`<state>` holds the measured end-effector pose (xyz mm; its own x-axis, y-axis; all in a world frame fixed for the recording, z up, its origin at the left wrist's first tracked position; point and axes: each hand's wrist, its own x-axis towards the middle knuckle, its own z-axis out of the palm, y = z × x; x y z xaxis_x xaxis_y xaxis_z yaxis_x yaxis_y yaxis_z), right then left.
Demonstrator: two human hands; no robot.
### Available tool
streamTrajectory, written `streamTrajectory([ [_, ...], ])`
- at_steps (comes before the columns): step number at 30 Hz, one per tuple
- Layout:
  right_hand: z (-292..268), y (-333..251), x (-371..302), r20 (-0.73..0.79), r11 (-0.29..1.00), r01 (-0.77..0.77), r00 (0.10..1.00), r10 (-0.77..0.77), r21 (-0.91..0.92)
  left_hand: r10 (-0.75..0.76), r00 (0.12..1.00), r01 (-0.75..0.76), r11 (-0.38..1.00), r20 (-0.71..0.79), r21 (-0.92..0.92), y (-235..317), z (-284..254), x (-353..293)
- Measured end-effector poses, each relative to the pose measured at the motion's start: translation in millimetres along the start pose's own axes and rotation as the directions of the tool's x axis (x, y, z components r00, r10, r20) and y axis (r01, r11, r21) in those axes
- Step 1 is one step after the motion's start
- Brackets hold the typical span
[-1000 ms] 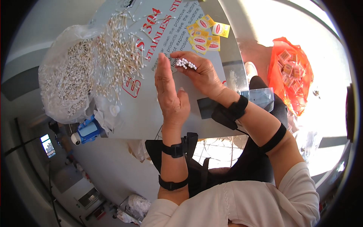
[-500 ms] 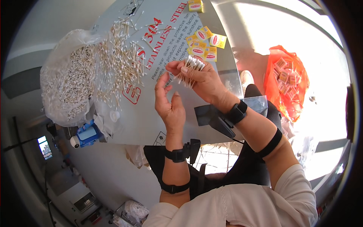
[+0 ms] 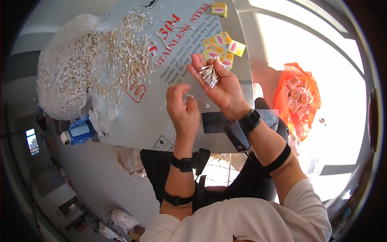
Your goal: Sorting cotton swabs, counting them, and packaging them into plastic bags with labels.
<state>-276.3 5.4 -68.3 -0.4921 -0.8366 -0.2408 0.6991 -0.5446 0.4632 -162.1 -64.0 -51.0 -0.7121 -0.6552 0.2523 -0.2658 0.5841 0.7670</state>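
The left hand (image 3: 182,111) had curled fingers, whether pinching the single swab (image 3: 198,100) that slanted rightward just beside its thumb tip I could not tell, while beyond and right of them the right hand (image 3: 226,89) thumbed the fanned swab bundle (image 3: 210,75) against its fingers.

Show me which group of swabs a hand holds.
The small bunch in the right hand; the loose pile lies on the table, the bagged heap beside it.
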Motion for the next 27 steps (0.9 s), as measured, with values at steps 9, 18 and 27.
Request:
streamTrajectory([
  [9, -1.6, 1.3, 3.2, 0.007, 1.000, -0.013, 1.000, 0.013, 0.019, 0.115, 0.978, -0.167, 0.935, 0.176, 0.314, -14.5, -10.0, 1.1],
  [18, -6.3, 0.9, 3.6, 0.062, 0.995, -0.099, 0.993, 0.100, -0.021, 0.407, 0.914, -0.398, 0.901, -0.014, 0.174, 22.0, -1.8, 31.6],
  [27, -12.4, 4.7, 3.8, 0.033, 0.988, -0.111, 0.993, 0.116, -0.107, 0.503, 0.863, -0.482, 0.789, 0.051, 0.380, 19.7, -1.5, 32.6],
])
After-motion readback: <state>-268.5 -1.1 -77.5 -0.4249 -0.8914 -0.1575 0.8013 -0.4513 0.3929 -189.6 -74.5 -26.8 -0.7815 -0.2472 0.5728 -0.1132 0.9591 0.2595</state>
